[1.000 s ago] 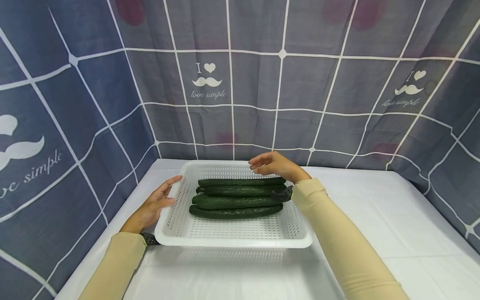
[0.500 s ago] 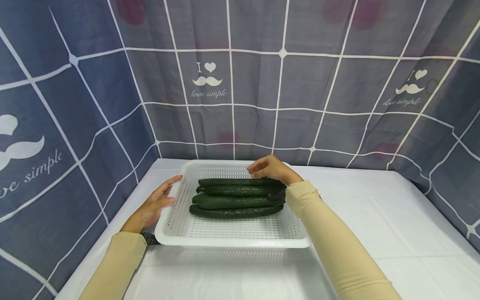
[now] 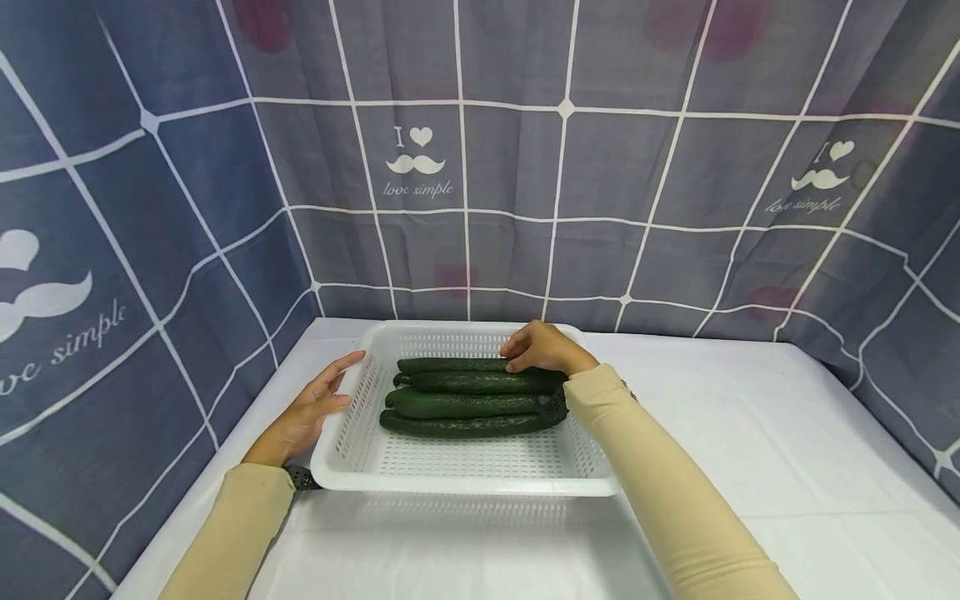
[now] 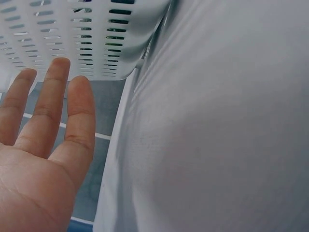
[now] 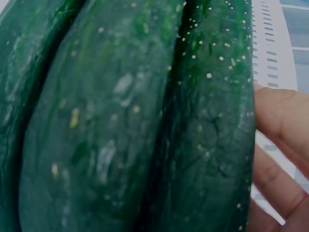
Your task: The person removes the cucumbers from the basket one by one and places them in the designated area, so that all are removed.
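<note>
Head view: from where I stood, the left hand (image 3: 303, 412) was at the white basket's (image 3: 465, 486) left rim, fingers straight and relaxed, thumb spread apart from them. The right hand (image 3: 550, 348) came over the basket's right side, bent at the wrist, thumb in front of the rear cucumber (image 3: 450, 365) and fingers behind: pinching it. That cucumber lay in the basket, rearmost of four cucumbers (image 3: 457, 405) side by side. The basket sat on a white tabletop (image 3: 750, 433), grey-blue checked cloth (image 3: 510, 167) behind and at the sides. A black wrist mount (image 3: 553, 406) and the right sleeve (image 3: 675, 483) blocked the cucumbers' right ends and part of the basket rim.

Left wrist view: palm visible, three fingers extended toward the slotted outer wall. Tabletop filled the right half, cloth showed between. Thumb out of frame; fingertip contact hard to tell.

Right wrist view: cucumbers took up most of it, blurry, ends cut off. Fingers bent in at the right, against the outermost one's edge, tips partly hidden behind it; slotted basket wall beyond. Thumb out of sight there.
</note>
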Tool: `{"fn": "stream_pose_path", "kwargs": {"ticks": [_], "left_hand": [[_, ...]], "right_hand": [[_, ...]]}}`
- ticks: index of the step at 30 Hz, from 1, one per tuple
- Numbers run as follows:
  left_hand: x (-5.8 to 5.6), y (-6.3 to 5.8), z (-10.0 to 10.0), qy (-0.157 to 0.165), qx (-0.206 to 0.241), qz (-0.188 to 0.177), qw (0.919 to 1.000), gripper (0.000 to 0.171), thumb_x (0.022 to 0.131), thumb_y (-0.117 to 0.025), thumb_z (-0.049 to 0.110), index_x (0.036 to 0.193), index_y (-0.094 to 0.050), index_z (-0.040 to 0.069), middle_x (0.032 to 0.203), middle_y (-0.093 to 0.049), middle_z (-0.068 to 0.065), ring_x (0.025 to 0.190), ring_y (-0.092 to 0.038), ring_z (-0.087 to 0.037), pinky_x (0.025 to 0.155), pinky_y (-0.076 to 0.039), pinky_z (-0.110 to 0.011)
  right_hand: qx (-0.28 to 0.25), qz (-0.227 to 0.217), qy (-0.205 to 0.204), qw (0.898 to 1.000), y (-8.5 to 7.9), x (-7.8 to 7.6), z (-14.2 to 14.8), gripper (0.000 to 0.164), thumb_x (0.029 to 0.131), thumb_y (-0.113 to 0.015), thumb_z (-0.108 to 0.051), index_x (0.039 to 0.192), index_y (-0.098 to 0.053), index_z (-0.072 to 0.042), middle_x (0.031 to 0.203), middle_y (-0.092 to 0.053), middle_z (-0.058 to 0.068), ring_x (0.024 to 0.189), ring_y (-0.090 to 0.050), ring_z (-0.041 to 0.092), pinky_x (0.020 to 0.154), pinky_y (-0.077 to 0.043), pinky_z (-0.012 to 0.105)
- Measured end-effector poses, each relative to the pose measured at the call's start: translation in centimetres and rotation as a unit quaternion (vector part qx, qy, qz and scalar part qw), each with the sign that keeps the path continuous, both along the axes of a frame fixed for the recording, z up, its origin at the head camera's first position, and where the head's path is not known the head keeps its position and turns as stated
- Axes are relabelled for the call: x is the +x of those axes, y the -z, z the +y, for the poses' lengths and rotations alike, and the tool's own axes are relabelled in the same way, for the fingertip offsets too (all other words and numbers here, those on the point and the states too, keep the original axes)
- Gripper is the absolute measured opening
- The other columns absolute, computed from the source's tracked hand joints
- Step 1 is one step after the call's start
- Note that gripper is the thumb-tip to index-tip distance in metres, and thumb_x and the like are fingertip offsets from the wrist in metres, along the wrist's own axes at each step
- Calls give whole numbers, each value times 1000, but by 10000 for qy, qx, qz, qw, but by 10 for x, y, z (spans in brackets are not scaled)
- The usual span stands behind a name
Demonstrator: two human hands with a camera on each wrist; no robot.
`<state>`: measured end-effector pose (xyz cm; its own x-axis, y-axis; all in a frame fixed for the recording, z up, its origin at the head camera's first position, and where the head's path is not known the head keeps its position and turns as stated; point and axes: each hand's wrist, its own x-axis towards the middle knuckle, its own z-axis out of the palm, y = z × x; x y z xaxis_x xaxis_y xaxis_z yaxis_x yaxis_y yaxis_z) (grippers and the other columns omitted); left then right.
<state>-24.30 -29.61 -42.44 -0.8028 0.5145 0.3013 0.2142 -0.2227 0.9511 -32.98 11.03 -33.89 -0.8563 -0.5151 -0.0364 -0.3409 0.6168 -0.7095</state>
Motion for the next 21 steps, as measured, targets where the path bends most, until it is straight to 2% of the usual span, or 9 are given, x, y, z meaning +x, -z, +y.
{"fn": "stream_pose_path", "kwargs": {"ticks": [5,9,14,21], "left_hand": [[1,0,0,-10,1,-22,10000,60,107,-55,7,157,-51,39,149,-54,9,127,-59,-10,96,-56,-31],[1,0,0,-45,4,-32,10000,60,107,-55,7,157,-51,39,150,-53,9,127,-60,-10,96,-56,-31],[2,-1,0,-110,-9,-74,9999,61,107,-55,5,157,-52,40,151,-53,10,127,-60,-10,96,-56,-31],[2,-2,3,-83,51,-98,9999,62,106,-54,4,156,-52,40,148,-54,9,126,-61,-11,96,-57,-32]], "right_hand": [[629,97,29,9980,-1,1,0,27,95,-83,-10,118,-79,3,117,-80,16,117,-72,32,106,-54,44],[1082,212,-70,9939,-2,1,0,30,98,-80,-17,122,-79,2,121,-79,16,118,-72,32,105,-54,45],[1051,291,-165,9939,-2,1,1,30,98,-80,-17,122,-79,3,119,-79,16,115,-73,31,102,-56,45],[756,603,-113,9953,-1,-2,5,31,92,-87,-16,118,-82,0,118,-80,14,113,-73,31,99,-58,46]]}}
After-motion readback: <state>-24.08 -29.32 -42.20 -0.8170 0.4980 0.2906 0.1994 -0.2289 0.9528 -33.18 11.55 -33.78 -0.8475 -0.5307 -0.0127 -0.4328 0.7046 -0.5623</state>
